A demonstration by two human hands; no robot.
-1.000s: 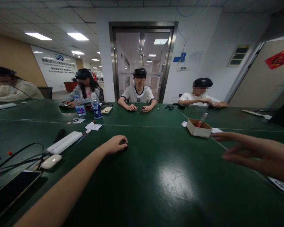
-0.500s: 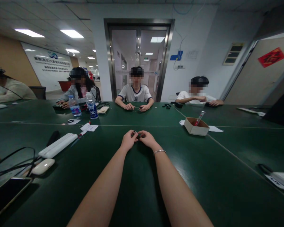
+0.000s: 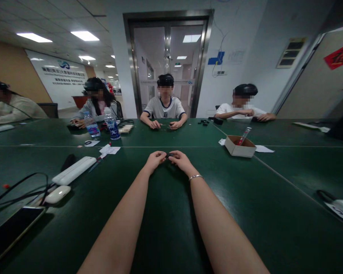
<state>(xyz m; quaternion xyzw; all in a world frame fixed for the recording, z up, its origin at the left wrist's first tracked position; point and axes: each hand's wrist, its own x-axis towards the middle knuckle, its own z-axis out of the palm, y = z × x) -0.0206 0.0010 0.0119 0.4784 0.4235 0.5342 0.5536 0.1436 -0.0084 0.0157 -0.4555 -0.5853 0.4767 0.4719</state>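
Observation:
My left hand [image 3: 155,160] and my right hand [image 3: 181,160] are held out over the middle of the green table [image 3: 165,213], their fingertips almost meeting. Between them is a small dark object [image 3: 168,155], too small to name. The fingers of both hands are closed in a pinch around its two ends. A silver bracelet [image 3: 195,177] circles my right wrist.
On the left lie a phone [image 3: 15,232], a white oval case [image 3: 57,194], a long white block [image 3: 74,170] and cables. Two bottles [image 3: 112,123] stand farther back. A small open box [image 3: 240,149] is at the right. Several people sit across the table.
My view has shifted slightly. My hands have drawn a little apart, and the small dark object between the fingertips shows more clearly.

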